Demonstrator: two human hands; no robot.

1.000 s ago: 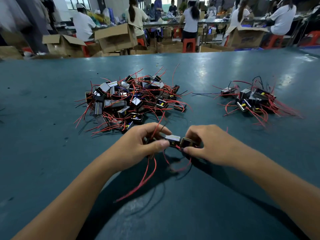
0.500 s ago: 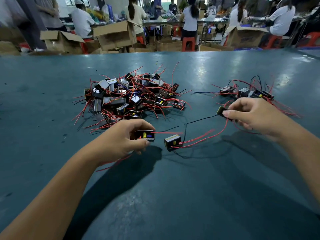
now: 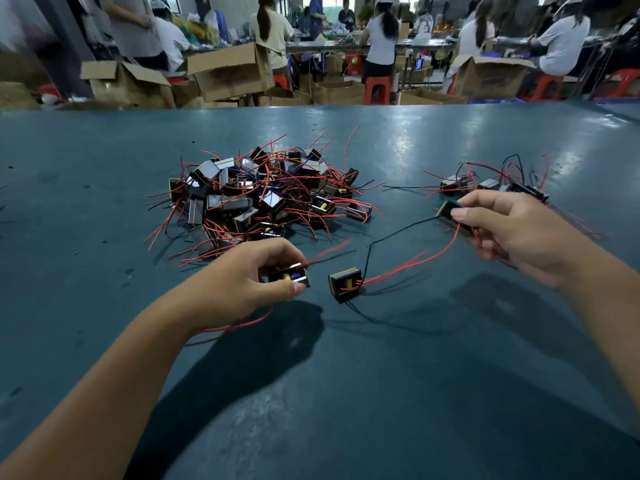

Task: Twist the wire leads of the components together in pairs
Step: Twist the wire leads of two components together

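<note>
Three small wire-leaded components are out in front of the piles on the teal table (image 3: pixel 381 393). One component (image 3: pixel 290 276), with a yellow and blue core showing, is pinched between thumb and fingers of the left hand (image 3: pixel 242 282); red leads trail out from under that hand on both sides. A second component (image 3: pixel 345 283) lies on the table just right of the left hand, touched by neither hand, its yellow core facing the camera. From it a black lead and several red leads run up and to the right, to a third component (image 3: pixel 450 211) gripped at the fingertips of the right hand (image 3: pixel 512 233), fingers curled closed around it. The right hand is held just in front of a small heap of components (image 3: pixel 491 183) at the right. A much larger heap of components (image 3: pixel 263 199), tangled with red leads, sits at centre left, just beyond the left hand. Beyond the table edge, cardboard boxes (image 3: pixel 228 71) and seated workers are seen, blurred.
</note>
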